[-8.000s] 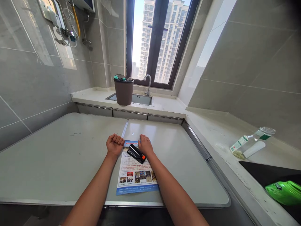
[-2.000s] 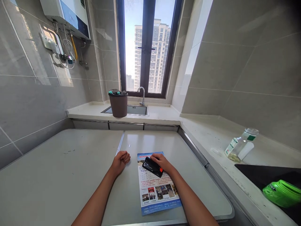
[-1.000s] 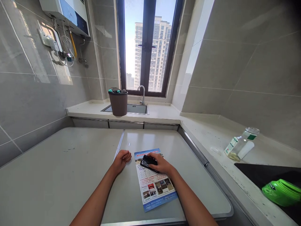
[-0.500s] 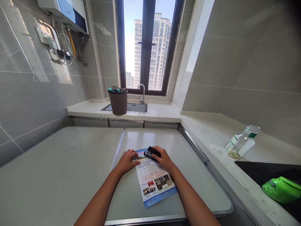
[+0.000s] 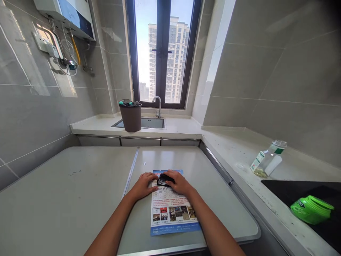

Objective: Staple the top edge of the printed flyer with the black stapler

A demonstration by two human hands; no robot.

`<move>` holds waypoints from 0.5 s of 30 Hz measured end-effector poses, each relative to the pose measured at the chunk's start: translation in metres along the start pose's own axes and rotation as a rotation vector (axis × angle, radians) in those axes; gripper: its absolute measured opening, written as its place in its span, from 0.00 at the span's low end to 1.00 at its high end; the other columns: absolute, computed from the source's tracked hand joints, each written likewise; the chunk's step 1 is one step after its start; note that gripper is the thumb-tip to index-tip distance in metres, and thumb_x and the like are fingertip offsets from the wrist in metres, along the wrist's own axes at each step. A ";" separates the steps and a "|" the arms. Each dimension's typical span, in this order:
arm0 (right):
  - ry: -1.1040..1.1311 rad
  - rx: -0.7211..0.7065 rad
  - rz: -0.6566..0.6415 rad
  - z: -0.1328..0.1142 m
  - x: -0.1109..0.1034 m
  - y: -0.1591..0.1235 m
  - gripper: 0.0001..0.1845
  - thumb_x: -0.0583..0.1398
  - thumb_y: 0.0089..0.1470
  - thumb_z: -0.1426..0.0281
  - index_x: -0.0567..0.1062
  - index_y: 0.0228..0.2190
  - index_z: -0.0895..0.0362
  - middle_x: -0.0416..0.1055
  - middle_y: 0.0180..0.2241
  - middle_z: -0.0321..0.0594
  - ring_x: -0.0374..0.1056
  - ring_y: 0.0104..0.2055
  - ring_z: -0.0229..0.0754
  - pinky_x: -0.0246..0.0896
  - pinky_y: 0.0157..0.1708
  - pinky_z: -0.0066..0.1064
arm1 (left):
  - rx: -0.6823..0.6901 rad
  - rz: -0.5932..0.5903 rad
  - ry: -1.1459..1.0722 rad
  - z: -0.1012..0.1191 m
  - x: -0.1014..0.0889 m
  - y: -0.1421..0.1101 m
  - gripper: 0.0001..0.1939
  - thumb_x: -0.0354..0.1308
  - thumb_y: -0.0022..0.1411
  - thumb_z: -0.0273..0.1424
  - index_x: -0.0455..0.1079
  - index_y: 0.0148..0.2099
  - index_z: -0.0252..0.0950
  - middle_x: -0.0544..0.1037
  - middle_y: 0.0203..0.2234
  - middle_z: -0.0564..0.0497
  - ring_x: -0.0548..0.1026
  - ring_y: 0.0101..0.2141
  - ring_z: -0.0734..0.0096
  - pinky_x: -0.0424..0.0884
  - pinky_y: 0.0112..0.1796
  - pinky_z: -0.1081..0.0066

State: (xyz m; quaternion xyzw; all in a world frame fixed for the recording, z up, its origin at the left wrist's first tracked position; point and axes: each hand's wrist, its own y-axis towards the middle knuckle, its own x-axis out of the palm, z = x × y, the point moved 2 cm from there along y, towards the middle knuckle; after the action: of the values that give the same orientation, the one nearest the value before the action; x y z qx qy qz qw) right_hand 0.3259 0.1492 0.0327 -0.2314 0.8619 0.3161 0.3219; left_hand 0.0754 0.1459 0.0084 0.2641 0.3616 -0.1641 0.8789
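A printed flyer [image 5: 167,203] with blue bands and a row of photos lies on the pale board in front of me. My right hand [image 5: 179,182] is closed around a black stapler [image 5: 163,180], which rests over the flyer's upper left part. The stapler's nose points left. At the flyer's upper left edge, my left hand [image 5: 144,185] pinches the paper, thumb on top. Its fingertips come close to the stapler's nose; whether they touch it I cannot tell.
The pale board [image 5: 87,199] has a metal strip across it. Beyond stand a brown bin [image 5: 130,118], a sink [image 5: 152,123] and a faucet [image 5: 159,106]. On the right counter are a glass jar [image 5: 268,160] and a green container [image 5: 311,209] over a dark recess.
The flyer has turned to lie straighter. My right hand and the stapler have moved left, nearer my left hand. The stapler now points more directly left. The view has shifted slightly.
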 end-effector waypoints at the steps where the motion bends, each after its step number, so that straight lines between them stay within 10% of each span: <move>1: 0.007 -0.004 -0.007 -0.001 -0.001 0.000 0.21 0.62 0.64 0.65 0.75 0.57 0.51 0.75 0.46 0.44 0.69 0.48 0.49 0.61 0.52 0.41 | 0.000 -0.004 0.017 0.000 0.000 0.000 0.24 0.70 0.59 0.42 0.77 0.57 0.47 0.78 0.55 0.43 0.72 0.56 0.46 0.61 0.59 0.49; 15: 0.546 0.320 0.043 0.045 -0.028 -0.005 0.32 0.57 0.34 0.75 0.82 0.45 0.52 0.73 0.39 0.38 0.59 0.33 0.40 0.55 0.33 0.30 | 0.012 -0.057 0.092 0.003 0.000 0.000 0.18 0.64 0.64 0.37 0.78 0.56 0.47 0.76 0.56 0.42 0.71 0.56 0.46 0.62 0.58 0.49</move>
State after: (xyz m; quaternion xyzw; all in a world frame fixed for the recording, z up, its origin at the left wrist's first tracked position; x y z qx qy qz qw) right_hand 0.3668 0.1821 0.0234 -0.2357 0.9600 0.1093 0.1042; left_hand 0.0771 0.1448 0.0100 0.2663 0.4078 -0.1789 0.8548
